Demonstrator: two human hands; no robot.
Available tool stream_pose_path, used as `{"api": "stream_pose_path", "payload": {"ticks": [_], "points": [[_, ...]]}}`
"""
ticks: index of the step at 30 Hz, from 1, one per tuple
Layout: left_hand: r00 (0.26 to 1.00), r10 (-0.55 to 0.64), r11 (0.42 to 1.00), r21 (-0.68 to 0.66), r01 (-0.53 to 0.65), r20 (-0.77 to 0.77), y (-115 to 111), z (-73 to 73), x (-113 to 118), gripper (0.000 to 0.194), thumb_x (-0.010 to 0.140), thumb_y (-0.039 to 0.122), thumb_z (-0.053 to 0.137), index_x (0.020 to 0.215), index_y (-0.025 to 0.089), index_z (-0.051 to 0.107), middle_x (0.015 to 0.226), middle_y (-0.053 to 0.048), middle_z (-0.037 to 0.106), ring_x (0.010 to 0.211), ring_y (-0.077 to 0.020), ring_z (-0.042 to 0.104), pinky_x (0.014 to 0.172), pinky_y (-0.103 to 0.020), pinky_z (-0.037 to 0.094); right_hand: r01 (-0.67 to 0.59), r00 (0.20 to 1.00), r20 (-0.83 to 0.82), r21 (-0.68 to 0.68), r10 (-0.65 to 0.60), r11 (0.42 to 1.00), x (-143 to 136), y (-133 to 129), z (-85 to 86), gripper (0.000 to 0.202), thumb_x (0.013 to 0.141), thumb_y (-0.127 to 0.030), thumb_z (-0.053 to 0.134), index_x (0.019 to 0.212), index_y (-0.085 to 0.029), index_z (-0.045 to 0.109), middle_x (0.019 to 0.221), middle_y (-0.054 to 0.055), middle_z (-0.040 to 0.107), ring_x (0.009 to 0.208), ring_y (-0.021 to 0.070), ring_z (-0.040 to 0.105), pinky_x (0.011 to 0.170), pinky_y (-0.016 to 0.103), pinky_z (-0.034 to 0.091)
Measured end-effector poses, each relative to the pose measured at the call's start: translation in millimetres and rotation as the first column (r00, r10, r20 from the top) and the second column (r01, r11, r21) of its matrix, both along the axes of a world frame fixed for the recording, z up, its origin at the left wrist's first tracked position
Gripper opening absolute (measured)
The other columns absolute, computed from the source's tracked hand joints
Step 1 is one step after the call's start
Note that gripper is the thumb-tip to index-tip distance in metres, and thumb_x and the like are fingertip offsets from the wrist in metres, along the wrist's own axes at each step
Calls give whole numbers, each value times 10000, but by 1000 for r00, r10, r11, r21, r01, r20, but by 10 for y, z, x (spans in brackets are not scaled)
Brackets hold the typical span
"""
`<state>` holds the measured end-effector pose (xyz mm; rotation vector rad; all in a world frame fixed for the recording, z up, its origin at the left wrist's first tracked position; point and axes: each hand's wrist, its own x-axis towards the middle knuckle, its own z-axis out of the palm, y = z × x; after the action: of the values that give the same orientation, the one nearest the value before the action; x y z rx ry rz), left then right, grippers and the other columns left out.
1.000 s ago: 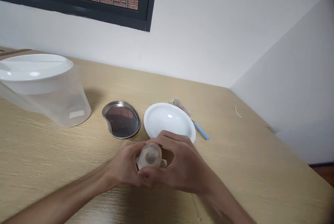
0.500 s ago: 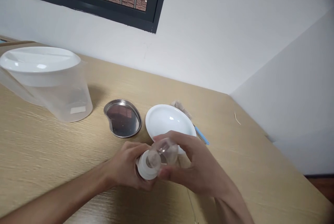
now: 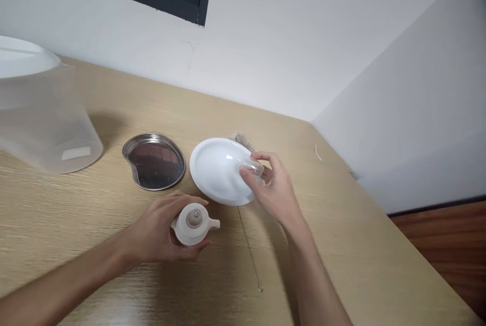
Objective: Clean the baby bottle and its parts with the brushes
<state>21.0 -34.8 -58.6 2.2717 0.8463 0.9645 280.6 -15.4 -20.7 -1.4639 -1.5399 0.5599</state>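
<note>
My left hand (image 3: 165,227) is wrapped round a baby bottle (image 3: 185,234) with a white collar and small side handles. Its teat (image 3: 195,217) is bare and points up toward me. Over the right side of a white oval dish (image 3: 212,171), my right hand (image 3: 271,184) pinches a clear bottle cap (image 3: 251,167) between thumb and fingers. Whether the cap touches the dish I cannot tell. Below the dish lies a thin wire handle (image 3: 248,247) with a small loop at its end.
A kidney-shaped metal tray (image 3: 154,184) lies left of the dish. At far left stands a large translucent pitcher (image 3: 45,123) with a white lid. Bristles of a brush (image 3: 243,139) show behind the dish. A small pale strip (image 3: 318,152) rests near the table's right edge.
The clear cap has come off the bottle, and my right hand has carried it up and right over the dish. The bottle's teat is now uncovered. The view has shifted right.
</note>
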Motion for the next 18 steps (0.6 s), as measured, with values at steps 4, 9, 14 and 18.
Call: {"api": "stream_pose_path", "payload": {"ticks": [4, 9, 14, 18], "points": [[999, -1, 1000, -27, 0, -53, -3, 11, -13, 503, 705, 328, 791, 1152, 252, 573, 1032, -27, 737, 896, -210, 708, 800, -329, 570, 26, 925, 380, -46, -7, 999, -59, -31, -52, 432, 876, -438, 608, 1267, -262, 557, 1217, 99, 650, 1097, 293, 603, 937, 492, 460], [998, 2, 998, -64, -6, -68, -17, 1, -23, 514, 725, 339, 773, 1187, 255, 565, 1037, -30, 740, 932, -224, 703, 836, -342, 566, -5, 806, 588, -115, 72, 993, -110, -78, -68, 376, 947, -389, 491, 1302, -330, 599, 1195, 80, 654, 1183, 337, 470, 958, 560, 331], [999, 11, 998, -57, -14, -37, -24, 8, 7, 508, 709, 346, 788, 1158, 235, 579, 996, -33, 752, 877, -224, 712, 792, -338, 579, 16, 793, 607, -109, 54, 994, -103, -67, -103, 322, 920, -452, 530, 1151, -288, 684, 1153, 96, 674, 1117, 368, 442, 901, 604, 299], [1000, 19, 999, -51, -19, -13, -19, 17, 30, 507, 715, 333, 793, 1157, 222, 573, 1028, -48, 752, 901, -229, 713, 806, -354, 580, 44, 800, 600, -97, 23, 994, -117, -45, -121, 288, 899, -452, 570, 1089, -265, 680, 1095, 91, 703, 1137, 381, 444, 918, 620, 281]]}}
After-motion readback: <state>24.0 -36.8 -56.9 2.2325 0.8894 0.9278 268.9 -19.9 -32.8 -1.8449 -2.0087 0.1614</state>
